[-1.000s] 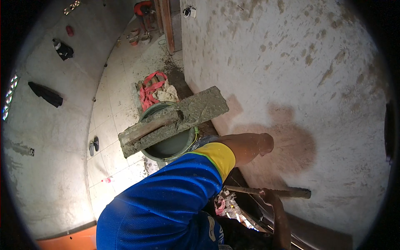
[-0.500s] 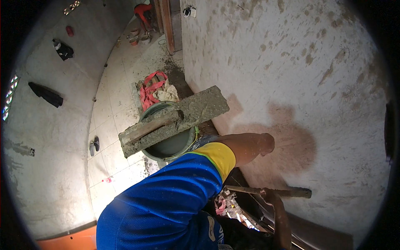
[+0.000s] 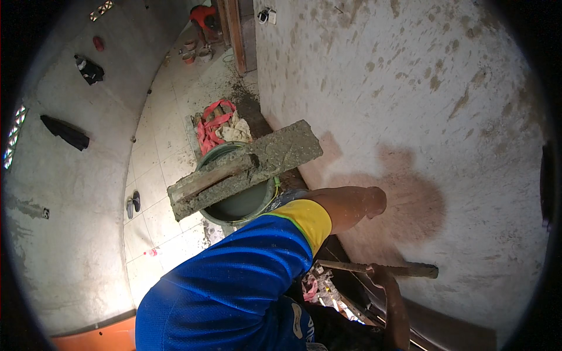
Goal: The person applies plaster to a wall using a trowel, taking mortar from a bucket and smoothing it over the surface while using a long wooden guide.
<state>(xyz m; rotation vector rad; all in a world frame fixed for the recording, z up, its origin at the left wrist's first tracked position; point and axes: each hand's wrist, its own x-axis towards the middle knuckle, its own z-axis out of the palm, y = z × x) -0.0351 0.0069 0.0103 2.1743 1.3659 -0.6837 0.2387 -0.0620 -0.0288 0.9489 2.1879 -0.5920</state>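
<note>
From a blue sleeve with a yellow cuff, my left arm reaches right, and my left hand (image 3: pixel 374 202) is at the pale wall; its fingers cannot be made out. Lower right, my right hand (image 3: pixel 380 276) is closed around a long, narrow wooden board (image 3: pixel 413 270) smeared with mortar, whose right end is at the wall. A mortar-covered wooden float (image 3: pixel 281 153) with a long handle lies across the rim of a round bucket (image 3: pixel 218 220) holding grey liquid. My left sleeve hides the bucket's near side.
Behind the bucket lie red straps (image 3: pixel 212 126) and a pale cloth (image 3: pixel 235 130). A pair of sandals (image 3: pixel 133 205) is on the tiled floor at left. Farther off, a person in red (image 3: pixel 203 20) bends near small buckets (image 3: pixel 188 57). The mortar-spotted wall (image 3: pixel 410 88) bounds the right side.
The distant person in red has bent and shifted slightly. My hands, the wooden board and the float keep their places.
</note>
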